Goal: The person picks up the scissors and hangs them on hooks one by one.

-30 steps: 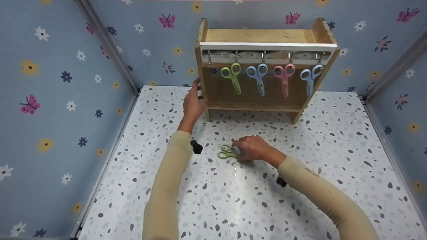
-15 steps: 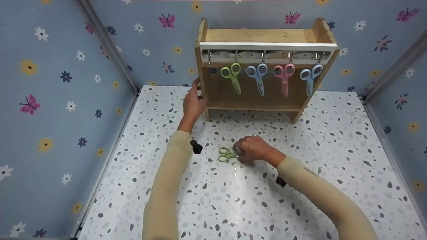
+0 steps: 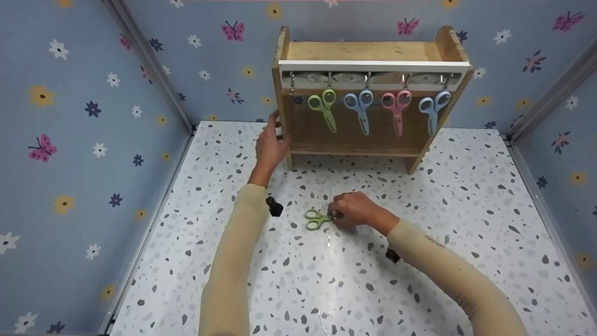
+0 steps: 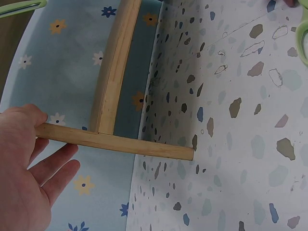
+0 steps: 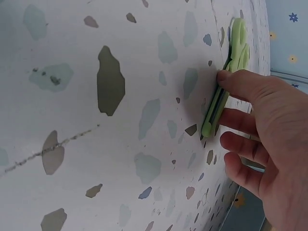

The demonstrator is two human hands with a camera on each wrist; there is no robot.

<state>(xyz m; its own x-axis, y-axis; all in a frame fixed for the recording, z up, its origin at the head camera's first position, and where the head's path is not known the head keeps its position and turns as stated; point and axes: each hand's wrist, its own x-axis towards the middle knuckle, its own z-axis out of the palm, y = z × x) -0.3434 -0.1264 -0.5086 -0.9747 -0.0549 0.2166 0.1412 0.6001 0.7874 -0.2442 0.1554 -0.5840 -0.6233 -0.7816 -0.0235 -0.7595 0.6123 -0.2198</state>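
Note:
A small wooden rack (image 3: 357, 151) stands against the back wall, and my left hand (image 3: 271, 145) grips its left side panel (image 4: 113, 141), thumb on one face and fingers on the other. In front of the rack, my right hand (image 3: 357, 208) pinches a pair of light green scissors (image 3: 317, 219) at the blade end, between thumb and forefinger. The scissors' handles (image 5: 238, 31) point left in the head view, low over the speckled table. The other fingers of that hand are loosely bent beside the blades, as the right wrist view shows.
From hooks on the rack's white rail (image 3: 375, 66) hang green scissors (image 3: 323, 110), blue scissors (image 3: 359, 111), pink scissors (image 3: 397, 112) and more blue scissors (image 3: 434, 112). The leftmost hook (image 3: 292, 83) bears nothing. Patterned walls (image 3: 93, 140) enclose the speckled table (image 3: 186, 261).
The held green scissors have turned slightly in my right fingers, their handles swinging toward me. My left hand stays on the rack.

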